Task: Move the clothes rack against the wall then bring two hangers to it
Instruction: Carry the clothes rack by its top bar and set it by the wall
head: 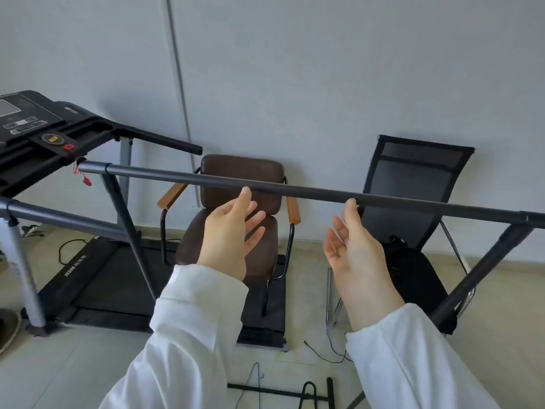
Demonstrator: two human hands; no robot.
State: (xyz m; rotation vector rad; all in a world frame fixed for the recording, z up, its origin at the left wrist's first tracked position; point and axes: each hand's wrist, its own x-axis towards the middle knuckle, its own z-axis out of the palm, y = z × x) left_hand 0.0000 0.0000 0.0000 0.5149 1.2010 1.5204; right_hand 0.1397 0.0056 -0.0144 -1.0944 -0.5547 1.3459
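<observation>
rack: one clothes rack (295, 191), dark grey top bar crossing the view left to right, sloping down to the right; angled legs at each end; stands in front of the two chairs, near the wall (324, 69)
left hand (228, 231): loose, fingers spread, thumb tip right at the bar's underside, not wrapped round it
right hand (351, 249): loose too, palm facing left, fingertip touching the bar, no grasp
sleeves: two, white, both arms reaching up from below
chairs: two. one brown padded armchair (241, 184) with wooden armrests, centre; one black mesh chair (413, 178) to its right, both backed against the wall
on mesh chair seat: a dark bundle, cannot tell what
treadmill (44, 134): one, black, left side, console up, red safety clip hanging by the rack's left end
hangers: one thin wire hanger (253, 379) on the floor at bottom centre; other black bars beside it, cannot tell if hangers
cables: black cords on the floor under the chairs and by the treadmill
floor: pale tile
</observation>
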